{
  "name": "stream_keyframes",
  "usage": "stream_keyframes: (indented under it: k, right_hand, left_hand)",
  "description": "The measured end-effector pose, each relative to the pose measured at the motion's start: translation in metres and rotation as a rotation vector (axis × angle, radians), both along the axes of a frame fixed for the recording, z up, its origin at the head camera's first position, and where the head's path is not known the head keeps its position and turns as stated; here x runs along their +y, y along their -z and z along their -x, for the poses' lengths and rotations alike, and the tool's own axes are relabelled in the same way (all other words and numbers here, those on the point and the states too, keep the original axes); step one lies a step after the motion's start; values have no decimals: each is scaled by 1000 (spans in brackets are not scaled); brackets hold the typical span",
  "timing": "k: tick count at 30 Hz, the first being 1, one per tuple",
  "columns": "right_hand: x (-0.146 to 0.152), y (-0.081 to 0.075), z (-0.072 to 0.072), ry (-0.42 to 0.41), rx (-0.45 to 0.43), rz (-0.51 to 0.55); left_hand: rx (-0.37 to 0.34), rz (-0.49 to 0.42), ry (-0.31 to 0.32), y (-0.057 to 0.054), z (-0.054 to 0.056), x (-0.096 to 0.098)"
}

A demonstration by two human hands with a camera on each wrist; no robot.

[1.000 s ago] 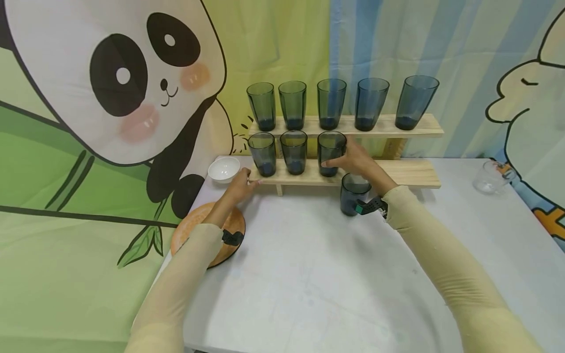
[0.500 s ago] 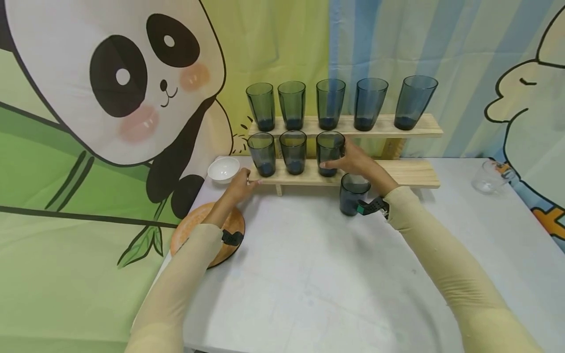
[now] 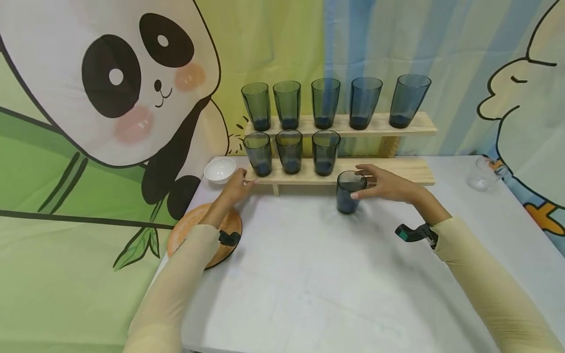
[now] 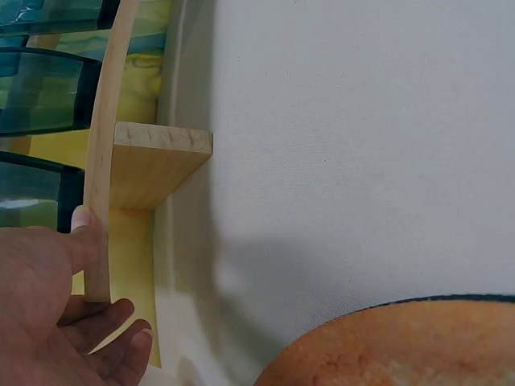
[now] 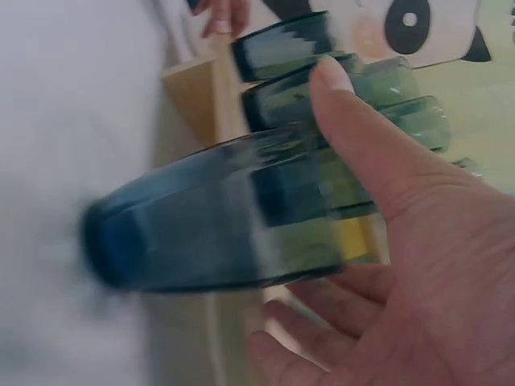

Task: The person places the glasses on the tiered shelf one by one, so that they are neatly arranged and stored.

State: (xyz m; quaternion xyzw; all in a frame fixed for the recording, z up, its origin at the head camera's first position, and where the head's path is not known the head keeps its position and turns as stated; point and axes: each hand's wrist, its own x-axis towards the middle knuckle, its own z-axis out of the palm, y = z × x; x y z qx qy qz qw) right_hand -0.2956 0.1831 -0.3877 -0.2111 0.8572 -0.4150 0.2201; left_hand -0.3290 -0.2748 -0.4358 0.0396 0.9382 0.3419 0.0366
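My left hand [image 3: 236, 187] grips the left end of the lower board of a two-tier wooden shelf [image 3: 384, 169]; in the left wrist view the thumb lies on its upper face and fingers reach past its end. Beside my right hand [image 3: 386, 184] a blue-grey drinking glass [image 3: 347, 196] stands upright on the table. The thumb overlaps its near side and the fingers are by its rim, spread around its mouth in the right wrist view. Three like glasses stand on the lower board, the rightmost glass [image 3: 325, 154] close behind. Several more glasses [image 3: 324, 105] line the upper board.
A white bowl [image 3: 219, 169] sits left of the shelf. Under my left forearm lies a round orange-brown plate [image 3: 190, 223]. A clear glass vessel [image 3: 481, 174] stands at the table's right. Printed curtains hang behind the white table [image 3: 309, 289].
My right hand has let go of the third glass on the lower board and moved right and toward me, to the glass on the table. My left hand stays on the shelf.
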Motion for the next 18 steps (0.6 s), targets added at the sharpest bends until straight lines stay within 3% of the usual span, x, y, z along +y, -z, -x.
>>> stream_keyframes:
  k: [4, 13, 18]
  right_hand:
    - [-1, 18, -11, 29, 49, -37]
    - [-22, 49, -18, 276, 279, -7]
    - [-22, 55, -31, 311, 296, 7]
  left_hand:
    - [3, -10, -1, -2, 0, -1]
    - [-4, 17, 3, 0, 3, -3]
    - [-9, 31, 12, 3, 4, 0]
